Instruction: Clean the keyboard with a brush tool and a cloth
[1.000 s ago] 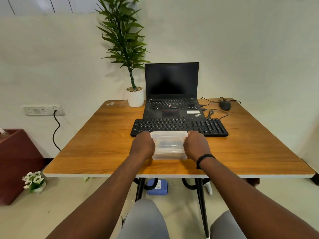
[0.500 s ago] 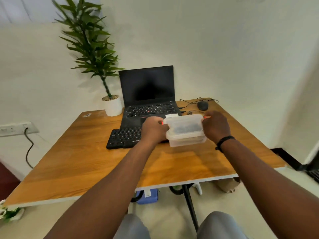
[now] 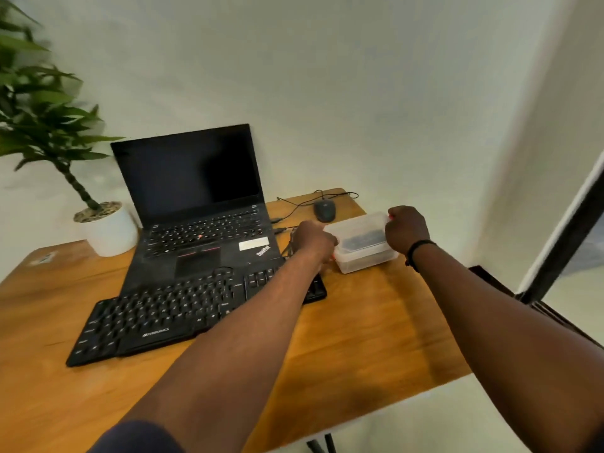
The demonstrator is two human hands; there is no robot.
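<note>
Wooden tabletop (image 3: 376, 325) carries the black corded keyboard (image 3: 183, 312). 2 hands, left hand (image 3: 315, 238) and right hand (image 3: 407, 228), clasp a translucent lidded plastic box (image 3: 362, 243); setting it down carelessly could snag mouse cables.

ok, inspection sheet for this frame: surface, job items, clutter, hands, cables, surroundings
Surface: wooden table, bare at the front right.
Job's things: black keyboard in front of the laptop; clear lidded box at the table's right, something dark inside; no brush or cloth seen.
Clutter: potted plant, mouse.
Hands: left hand and right hand grip the box's ends.
Cables: mouse cable and plugs beside the laptop.
Surroundings: pale wall, dark frame at right.
</note>
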